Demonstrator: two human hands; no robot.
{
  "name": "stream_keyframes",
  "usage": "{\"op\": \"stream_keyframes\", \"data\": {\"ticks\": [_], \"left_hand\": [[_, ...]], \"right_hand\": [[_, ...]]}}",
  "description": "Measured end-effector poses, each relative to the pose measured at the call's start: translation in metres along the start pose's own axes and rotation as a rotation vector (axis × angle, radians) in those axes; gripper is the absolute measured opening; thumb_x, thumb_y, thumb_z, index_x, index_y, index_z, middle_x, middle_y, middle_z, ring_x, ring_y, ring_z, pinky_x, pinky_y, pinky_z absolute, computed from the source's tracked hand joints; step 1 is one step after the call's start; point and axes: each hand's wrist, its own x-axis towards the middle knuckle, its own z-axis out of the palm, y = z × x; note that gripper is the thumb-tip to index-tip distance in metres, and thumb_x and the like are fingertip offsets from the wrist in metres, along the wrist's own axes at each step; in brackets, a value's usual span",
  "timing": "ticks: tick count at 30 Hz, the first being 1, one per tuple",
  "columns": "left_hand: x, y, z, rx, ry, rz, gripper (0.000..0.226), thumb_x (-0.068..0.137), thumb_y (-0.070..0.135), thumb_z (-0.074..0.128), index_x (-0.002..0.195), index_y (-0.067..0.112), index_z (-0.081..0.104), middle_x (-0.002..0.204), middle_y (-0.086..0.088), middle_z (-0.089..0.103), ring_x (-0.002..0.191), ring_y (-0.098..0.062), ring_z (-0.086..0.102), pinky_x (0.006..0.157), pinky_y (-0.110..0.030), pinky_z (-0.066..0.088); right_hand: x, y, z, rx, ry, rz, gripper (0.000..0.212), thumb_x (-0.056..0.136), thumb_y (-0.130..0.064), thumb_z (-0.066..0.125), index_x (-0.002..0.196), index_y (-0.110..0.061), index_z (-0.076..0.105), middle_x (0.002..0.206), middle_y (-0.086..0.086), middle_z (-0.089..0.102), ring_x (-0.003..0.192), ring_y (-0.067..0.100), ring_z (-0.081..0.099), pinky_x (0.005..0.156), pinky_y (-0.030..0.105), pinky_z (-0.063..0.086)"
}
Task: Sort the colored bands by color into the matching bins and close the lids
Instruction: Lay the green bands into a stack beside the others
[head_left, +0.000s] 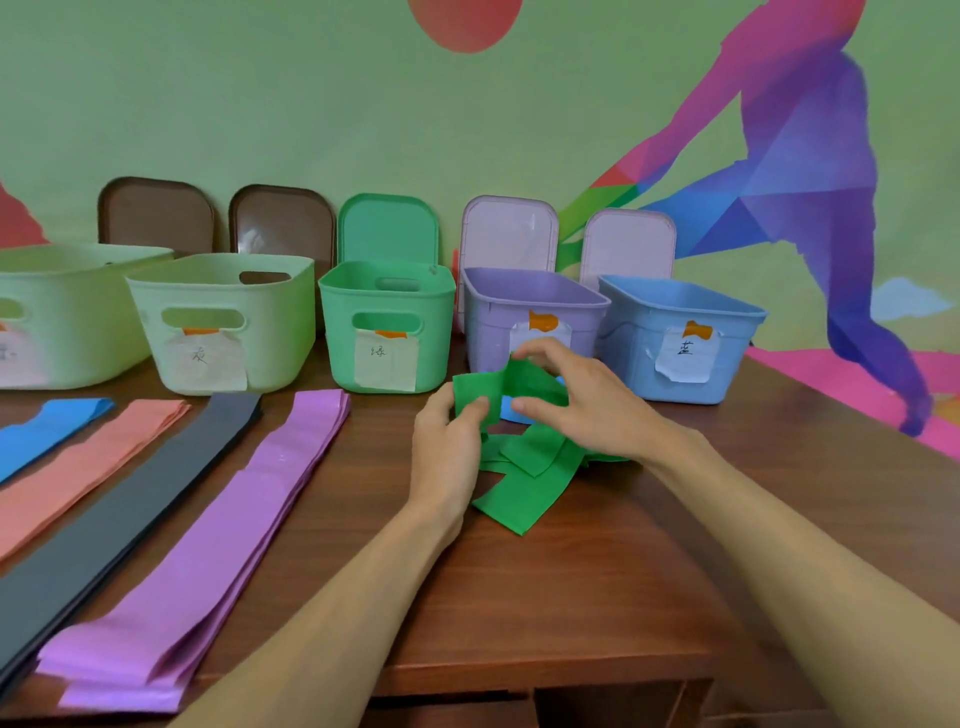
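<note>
A crumpled green band (524, 483) lies bunched on the wooden table in front of the purple bin (530, 306). My left hand (449, 447) pinches its upper left fold between thumb and fingers. My right hand (582, 400) curls over the top of the bunch, fingertips pinching green folds. A bit of blue band (511, 410) shows between the hands. The green bin (387, 296) stands open just behind and left, its lid (387, 228) leaning on the wall. Flat on the table to the left lie a purple band (208, 545), a black band (104, 530), a salmon band (88, 462) and a blue band (47, 431).
Two pale green bins (218, 291) (57, 291) stand at the left and a blue bin (675, 322) at the right, all open. Brown lids (156, 213) (283, 223) and pale lilac lids (511, 234) (628, 244) lean on the painted wall. The table's front edge (519, 675) runs below my forearms.
</note>
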Motion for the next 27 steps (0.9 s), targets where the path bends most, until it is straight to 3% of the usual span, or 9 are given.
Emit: {"op": "stream_keyframes", "data": {"ticks": [2,5,8,12,15,19,23,25,27], "left_hand": [[0.0,0.0,-0.002,-0.036,0.003,-0.005,0.024,0.088,0.009,0.051,0.09,0.02,0.072,0.094,-0.005,0.073,0.094,-0.027,0.067,0.088,-0.05,0.052],[-0.001,0.002,-0.004,-0.085,0.03,0.022,0.026,0.087,0.007,0.048,0.09,0.019,0.07,0.096,-0.008,0.071,0.094,-0.028,0.066,0.088,-0.049,0.051],[-0.003,0.006,-0.004,-0.12,0.046,0.038,0.026,0.088,0.002,0.045,0.089,0.013,0.068,0.096,-0.015,0.068,0.089,-0.025,0.063,0.079,-0.04,0.05],[-0.002,0.005,-0.005,-0.131,0.083,0.04,0.02,0.087,0.005,0.046,0.094,0.006,0.065,0.098,-0.017,0.066,0.09,-0.023,0.061,0.079,-0.036,0.048],[-0.002,0.005,-0.006,-0.151,0.119,0.061,0.009,0.089,0.008,0.052,0.094,0.01,0.059,0.087,-0.006,0.062,0.08,-0.017,0.058,0.073,-0.029,0.045],[-0.005,0.011,-0.005,-0.187,0.103,0.042,0.024,0.092,0.022,0.055,0.115,0.015,0.048,0.088,0.0,0.056,0.078,-0.01,0.056,0.061,-0.009,0.042],[-0.013,0.014,0.004,0.0,-0.161,0.011,0.042,0.087,0.034,0.063,0.124,0.02,0.048,0.108,0.002,0.056,0.097,-0.011,0.057,0.069,-0.007,0.041],[-0.015,0.017,0.012,0.112,-0.281,0.001,0.034,0.086,0.035,0.065,0.115,0.022,0.053,0.11,0.002,0.057,0.101,-0.013,0.058,0.075,-0.011,0.04],[-0.016,0.021,0.023,0.122,-0.348,-0.002,0.017,0.089,0.025,0.061,0.104,0.018,0.059,0.097,0.006,0.062,0.091,-0.003,0.06,0.073,-0.012,0.04]], "right_hand": [[0.01,-0.007,-0.002,-0.044,-0.036,-0.019,0.043,0.088,-0.043,0.061,0.121,-0.026,0.041,0.122,-0.001,0.057,0.117,0.012,0.051,0.087,0.026,0.036],[0.018,-0.02,-0.005,-0.062,-0.087,-0.064,0.041,0.088,-0.043,0.061,0.118,-0.023,0.04,0.076,0.002,0.055,0.069,0.01,0.049,0.067,0.032,0.036],[0.023,-0.03,-0.013,-0.064,-0.137,-0.122,0.03,0.089,-0.035,0.064,0.111,-0.018,0.054,0.053,0.0,0.045,0.05,0.01,0.039,0.054,0.021,0.032],[0.027,-0.037,-0.026,-0.11,-0.205,-0.133,0.013,0.086,-0.033,0.068,0.082,-0.021,0.072,0.07,-0.009,0.052,0.066,0.004,0.049,0.062,0.015,0.035],[0.027,-0.042,-0.03,-0.058,-0.164,-0.081,0.012,0.083,-0.03,0.071,0.079,-0.019,0.073,0.089,0.0,0.061,0.078,0.015,0.054,0.073,0.027,0.041],[0.03,-0.049,-0.035,0.288,0.021,0.05,0.012,0.087,-0.019,0.067,0.084,-0.007,0.07,0.063,-0.001,0.066,0.056,0.014,0.056,0.059,0.018,0.046],[0.031,-0.053,-0.046,0.552,0.227,0.201,0.004,0.086,-0.011,0.067,0.083,-0.012,0.066,0.046,-0.008,0.057,0.042,0.005,0.048,0.047,0.019,0.038],[0.031,-0.054,-0.052,0.686,0.274,0.234,0.007,0.086,-0.009,0.067,0.079,-0.011,0.067,0.053,-0.004,0.058,0.046,0.008,0.048,0.046,0.022,0.036],[0.029,-0.056,-0.059,0.838,0.3,0.251,0.008,0.087,-0.008,0.064,0.08,-0.009,0.065,0.053,-0.003,0.057,0.045,0.008,0.046,0.044,0.023,0.033]]}}
